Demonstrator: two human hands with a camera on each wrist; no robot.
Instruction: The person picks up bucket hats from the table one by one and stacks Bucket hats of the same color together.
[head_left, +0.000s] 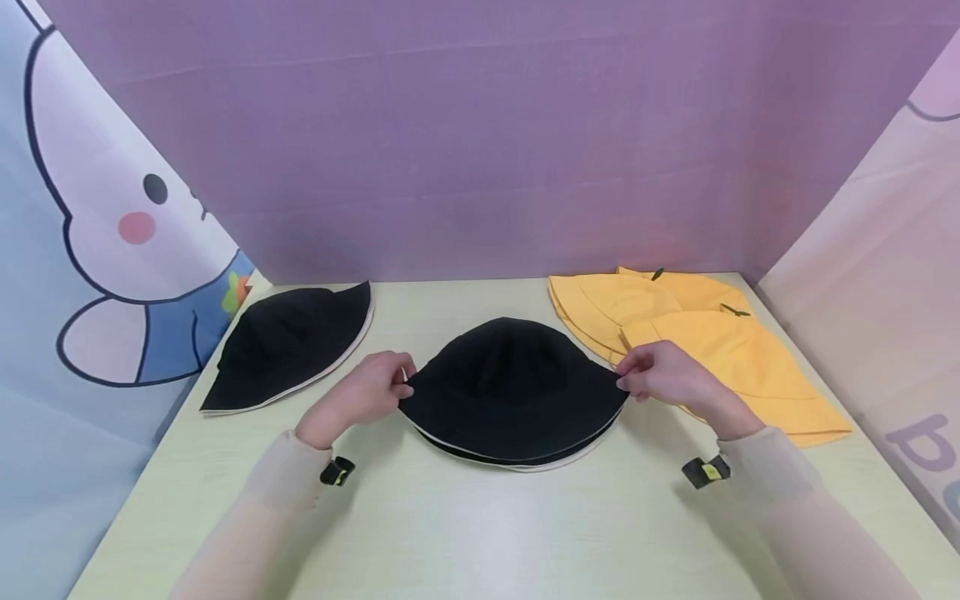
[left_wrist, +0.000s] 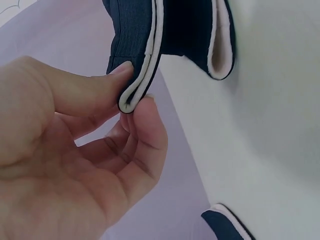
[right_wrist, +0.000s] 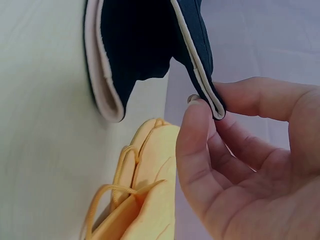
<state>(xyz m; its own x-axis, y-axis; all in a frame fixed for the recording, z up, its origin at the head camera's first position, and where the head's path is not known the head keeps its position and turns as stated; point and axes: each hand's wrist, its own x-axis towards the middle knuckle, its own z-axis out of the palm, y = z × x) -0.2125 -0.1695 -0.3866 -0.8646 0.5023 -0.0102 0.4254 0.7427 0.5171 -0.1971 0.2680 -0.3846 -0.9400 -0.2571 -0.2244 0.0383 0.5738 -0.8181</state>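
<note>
In the head view, both hands hold a folded black bucket hat [head_left: 510, 392] by opposite ends of its brim. My left hand [head_left: 372, 387] pinches the left corner, and the thumb and index finger show on that folded edge [left_wrist: 142, 75] in the left wrist view. On the other side, my right hand [head_left: 667, 379] pinches the right corner; pale piping lines this brim [right_wrist: 195, 55] in the right wrist view. Beneath the held hat lies a second folded black hat [right_wrist: 107, 85], mostly covered, its pale-edged brim near the table.
Another folded black hat [head_left: 292, 346] lies at the back left of the pale table [head_left: 480, 533]. Several yellow hats [head_left: 738, 367] overlap at the back right, with small green leaf tabs and cords [right_wrist: 102, 192]. A purple backdrop [head_left: 480, 150] stands behind the table.
</note>
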